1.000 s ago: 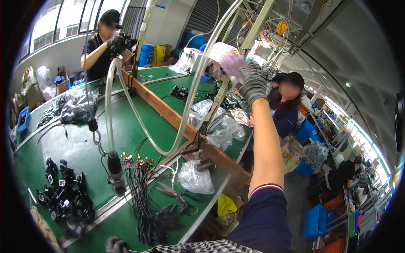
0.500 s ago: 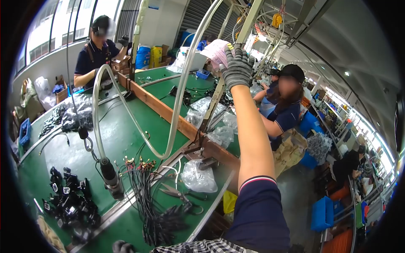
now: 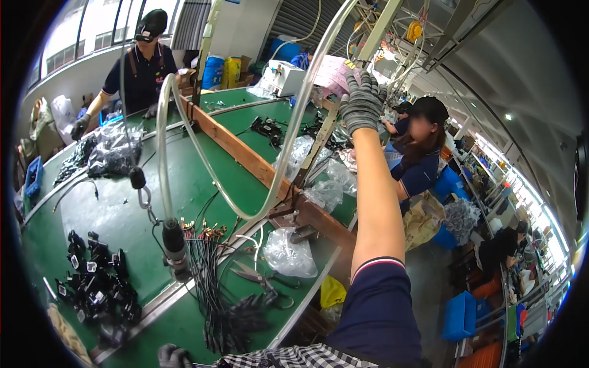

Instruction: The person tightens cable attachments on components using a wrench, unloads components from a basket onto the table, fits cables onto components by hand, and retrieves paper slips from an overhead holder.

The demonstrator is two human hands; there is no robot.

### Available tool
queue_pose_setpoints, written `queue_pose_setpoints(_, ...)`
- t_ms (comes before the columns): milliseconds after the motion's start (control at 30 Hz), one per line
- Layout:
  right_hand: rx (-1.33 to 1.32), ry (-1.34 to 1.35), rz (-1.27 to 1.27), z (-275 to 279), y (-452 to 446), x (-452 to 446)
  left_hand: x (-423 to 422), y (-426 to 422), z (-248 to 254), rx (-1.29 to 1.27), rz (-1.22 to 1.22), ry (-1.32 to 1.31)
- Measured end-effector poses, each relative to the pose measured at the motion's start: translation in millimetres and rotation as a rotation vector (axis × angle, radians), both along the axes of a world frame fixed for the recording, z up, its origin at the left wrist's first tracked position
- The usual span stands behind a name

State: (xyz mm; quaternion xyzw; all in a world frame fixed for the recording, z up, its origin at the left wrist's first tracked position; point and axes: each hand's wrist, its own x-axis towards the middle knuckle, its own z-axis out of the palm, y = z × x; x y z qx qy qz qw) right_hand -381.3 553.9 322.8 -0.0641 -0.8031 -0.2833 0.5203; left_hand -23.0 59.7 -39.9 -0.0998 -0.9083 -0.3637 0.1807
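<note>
My right hand [image 3: 363,101], in a grey striped glove, is raised with its fingers spread against a pink paper sheet [image 3: 333,73] on the metal post [image 3: 316,144]. Only part of my gloved left hand [image 3: 173,356] shows at the bottom edge; whether it holds anything is hidden. Beyond it on the green table [image 3: 184,165] lies a bundle of black cables [image 3: 208,276] with reddish ends. Scissors [image 3: 253,276] lie beside the cables. A hanging power tool [image 3: 175,248] is left of them, near a pile of black parts [image 3: 98,282].
A clear hose [image 3: 215,184] loops above the table. A wooden rail [image 3: 236,150] crosses it, with plastic bags [image 3: 289,253] nearby. One co-worker [image 3: 141,73] stands at the far left, another [image 3: 420,147] sits at the right. Blue bins [image 3: 460,316] stand on the floor.
My right hand stays by the pink paper, its fingers now spread more than in the oldest frame. The far-left co-worker has lowered both hands and reaches out to the side. The view has shifted slightly.
</note>
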Motion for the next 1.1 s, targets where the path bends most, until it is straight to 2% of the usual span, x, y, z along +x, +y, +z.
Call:
queue_pose_setpoints(100, -0.020, 0.032, 0.043, -12, -13, 13, 2, -4, -2, -0.009, -0.002, -0.008)
queue_pose_setpoints(167, 0.029, 0.178, 0.171, -34, -28, 36, 1, -8, -7, 0.069, 0.018, 0.083)
queue_pose_setpoints(233, -0.264, -0.133, 0.118, -63, -71, 89, 0, -16, 8, 0.105, 0.002, 0.132)
queue_pose_setpoints(267, -0.248, -0.633, 0.125, -83, -81, 120, -5, -19, 35, 0.057, 0.093, 0.194)
queue_pose_setpoints(300, -0.129, -0.943, 0.117, -125, -91, 134, -6, -22, 50, 0.009, 0.184, 0.258)
queue_pose_setpoints(333, -0.600, -0.989, 0.959, -180, -90, 159, -8, -27, 47, 0.008, 0.159, 0.261)
queue_pose_setpoints(367, -0.090, -1.263, 0.492, -185, -141, 210, -15, -33, 38, -0.012, 0.328, 0.260)
queue_pose_setpoints(400, -0.412, -1.759, 0.734, -175, -195, 235, -23, -39, 29, -0.035, 0.494, 0.261)
queue_pose_setpoints(433, -0.430, -1.917, 0.934, -193, -226, 250, -27, -47, 23, -0.047, 0.462, 0.269)
queue_pose_setpoints(467, -0.605, -1.909, 1.123, -222, -256, 263, -33, -54, 18, -0.223, 0.458, 0.288)
queue_pose_setpoints(500, -0.517, -1.918, 1.080, -256, -293, 266, -38, -63, 10, -0.400, 0.456, 0.309)
queue_pose_setpoints(533, -0.588, -1.814, 1.140, -282, -325, 268, -43, -70, 2, -0.571, 0.459, 0.331)
queue_pose_setpoints(567, -0.649, -1.711, 1.196, -301, -351, 269, -47, -75, -8, -0.575, 0.447, 0.344)
queue_pose_setpoints(600, -0.654, -1.695, 1.201, -315, -372, 265, -52, -83, -17, -0.534, 0.404, 0.302)
queue_pose_setpoints(667, -0.748, -1.437, 1.327, -344, -406, 256, -56, -101, -34, -0.459, 0.341, 0.207)
queue_pose_setpoints(700, -0.741, -1.432, 1.349, -356, -419, 255, -60, -106, -38, -0.471, 0.355, 0.213)
queue_pose_setpoints(800, -0.964, -1.296, 1.179, -386, -451, 249, -74, -115, -46, -0.197, 0.272, -0.042)
queue_pose_setpoints(933, -1.067, -1.184, 1.194, -398, -457, 256, -64, -105, -42, -0.241, 0.257, 0.153)
queue_pose_setpoints(1033, -0.983, -0.999, 1.218, -408, -459, 261, -59, -106, -52, 0.076, 0.197, 0.156)
queue_pose_setpoints(1100, -1.026, -1.032, 1.258, -397, -452, 263, -55, -105, -43, 0.091, 0.211, 0.133)
